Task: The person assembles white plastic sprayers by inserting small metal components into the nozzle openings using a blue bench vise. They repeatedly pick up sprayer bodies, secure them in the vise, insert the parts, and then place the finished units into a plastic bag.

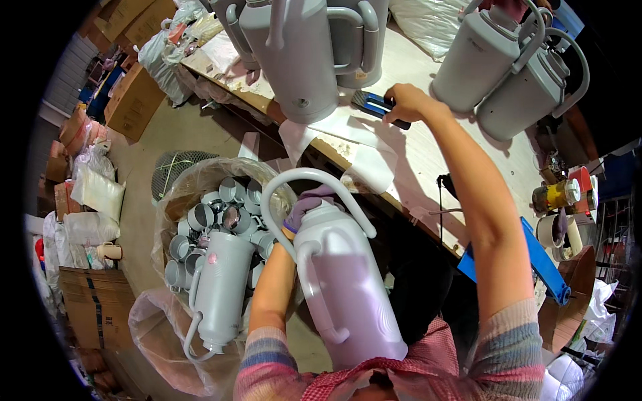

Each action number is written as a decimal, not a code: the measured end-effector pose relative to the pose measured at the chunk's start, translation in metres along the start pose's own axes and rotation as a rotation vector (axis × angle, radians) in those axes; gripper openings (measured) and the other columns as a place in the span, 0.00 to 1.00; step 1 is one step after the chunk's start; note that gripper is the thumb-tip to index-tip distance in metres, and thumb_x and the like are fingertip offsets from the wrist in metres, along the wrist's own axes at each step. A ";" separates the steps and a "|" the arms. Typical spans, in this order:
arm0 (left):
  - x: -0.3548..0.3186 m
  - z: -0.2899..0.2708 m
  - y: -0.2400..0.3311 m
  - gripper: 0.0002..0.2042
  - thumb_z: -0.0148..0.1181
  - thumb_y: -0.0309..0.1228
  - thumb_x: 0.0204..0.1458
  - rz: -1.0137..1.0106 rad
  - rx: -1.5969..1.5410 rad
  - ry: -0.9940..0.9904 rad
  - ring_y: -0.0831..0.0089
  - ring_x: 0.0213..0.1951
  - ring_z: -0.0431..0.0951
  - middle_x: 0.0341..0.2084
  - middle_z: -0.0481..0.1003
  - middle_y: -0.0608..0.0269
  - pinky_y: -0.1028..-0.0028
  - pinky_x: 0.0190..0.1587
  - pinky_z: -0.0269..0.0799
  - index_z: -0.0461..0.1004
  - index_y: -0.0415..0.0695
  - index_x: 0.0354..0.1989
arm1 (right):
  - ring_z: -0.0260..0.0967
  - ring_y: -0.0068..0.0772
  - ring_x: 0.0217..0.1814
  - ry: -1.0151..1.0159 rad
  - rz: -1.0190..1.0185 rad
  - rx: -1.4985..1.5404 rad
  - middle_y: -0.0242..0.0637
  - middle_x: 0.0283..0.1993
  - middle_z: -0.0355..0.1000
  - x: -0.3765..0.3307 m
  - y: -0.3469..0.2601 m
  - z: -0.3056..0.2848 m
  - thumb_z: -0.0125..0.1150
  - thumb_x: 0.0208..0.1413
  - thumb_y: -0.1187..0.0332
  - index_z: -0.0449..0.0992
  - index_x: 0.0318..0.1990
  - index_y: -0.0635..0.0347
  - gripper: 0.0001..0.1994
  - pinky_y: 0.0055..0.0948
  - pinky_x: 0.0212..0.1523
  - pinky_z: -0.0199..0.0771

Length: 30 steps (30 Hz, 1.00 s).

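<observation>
A grey vacuum jug (344,281) with a large looped carrying handle and a side handle leans against my body, its lower part tinted purple. My left hand (311,204), in a purple glove, is closed around the jug's neck, partly hidden behind the loop. Over the worktable (441,154), my bare right hand (409,103) has its fingers curled on the end of a blue and black hand tool (374,105), whose exact kind I cannot make out. White paper sheets (371,164) lie beside the tool, along the table's edge.
Grey jugs stand on the table at the far middle (294,73) and far right (478,57). At left, a large plastic bag (164,227) holds several grey cups, with another grey jug (224,281) lying on them. Jars (555,194) and a blue bar (545,267) are at right.
</observation>
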<state>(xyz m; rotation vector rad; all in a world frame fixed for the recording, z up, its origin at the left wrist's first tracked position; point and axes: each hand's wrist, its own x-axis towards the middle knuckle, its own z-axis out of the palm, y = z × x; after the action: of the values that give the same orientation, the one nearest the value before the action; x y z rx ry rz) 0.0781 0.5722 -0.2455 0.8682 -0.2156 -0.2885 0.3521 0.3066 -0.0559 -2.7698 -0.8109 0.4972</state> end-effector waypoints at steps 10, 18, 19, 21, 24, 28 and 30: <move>0.023 0.036 -0.015 0.34 0.54 0.40 0.55 -0.060 -0.351 -0.022 0.53 0.50 0.82 0.50 0.78 0.38 0.58 0.57 0.77 0.62 0.32 0.69 | 0.77 0.52 0.51 -0.152 0.004 -0.055 0.49 0.48 0.79 -0.055 -0.030 0.076 0.78 0.42 0.59 0.82 0.48 0.60 0.24 0.44 0.54 0.77; -0.004 0.045 -0.048 0.36 0.55 0.40 0.54 -0.050 -0.475 0.035 0.52 0.49 0.82 0.50 0.78 0.37 0.58 0.56 0.78 0.60 0.30 0.70 | 0.70 0.56 0.61 0.736 -0.098 -0.401 0.46 0.59 0.72 -0.057 -0.034 0.124 0.67 0.52 0.68 0.76 0.55 0.56 0.21 0.44 0.58 0.75; -0.005 0.045 -0.048 0.36 0.56 0.41 0.54 -0.044 -0.475 0.039 0.52 0.49 0.82 0.50 0.78 0.37 0.58 0.56 0.78 0.60 0.30 0.70 | 0.70 0.57 0.61 0.653 -0.061 -0.135 0.47 0.60 0.72 -0.066 -0.040 0.131 0.66 0.54 0.69 0.75 0.55 0.57 0.20 0.44 0.59 0.74; -0.005 0.045 -0.045 0.37 0.56 0.41 0.54 -0.040 -0.476 0.045 0.51 0.49 0.82 0.50 0.78 0.37 0.58 0.56 0.78 0.60 0.30 0.69 | 0.71 0.56 0.60 0.354 -0.053 0.277 0.49 0.61 0.71 -0.093 -0.048 0.154 0.63 0.58 0.68 0.75 0.58 0.57 0.20 0.43 0.62 0.72; -0.001 0.045 -0.037 0.36 0.55 0.41 0.54 -0.033 -0.371 0.094 0.50 0.49 0.82 0.51 0.78 0.36 0.58 0.55 0.79 0.61 0.28 0.69 | 0.63 0.47 0.71 0.340 -0.153 0.100 0.45 0.71 0.64 -0.118 -0.043 0.184 0.69 0.55 0.57 0.68 0.67 0.54 0.33 0.44 0.69 0.65; 0.003 0.044 -0.023 0.36 0.55 0.41 0.54 -0.033 -0.255 0.069 0.52 0.47 0.83 0.49 0.79 0.39 0.59 0.53 0.79 0.63 0.30 0.68 | 0.47 0.35 0.82 0.249 -0.171 -0.100 0.35 0.80 0.51 -0.114 -0.018 0.185 0.72 0.48 0.45 0.55 0.75 0.47 0.48 0.46 0.78 0.50; 0.000 0.045 -0.019 0.35 0.56 0.41 0.53 -0.105 -0.288 0.188 0.55 0.44 0.83 0.45 0.81 0.44 0.61 0.51 0.80 0.63 0.33 0.69 | 0.56 0.40 0.77 0.284 -0.187 -0.090 0.38 0.74 0.62 -0.103 -0.013 0.177 0.73 0.48 0.48 0.67 0.69 0.47 0.40 0.44 0.74 0.58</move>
<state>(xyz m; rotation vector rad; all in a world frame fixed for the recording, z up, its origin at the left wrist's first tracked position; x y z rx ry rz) 0.0614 0.5283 -0.2321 0.6169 0.0471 -0.3245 0.1978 0.2787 -0.1881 -2.7189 -1.0281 0.0331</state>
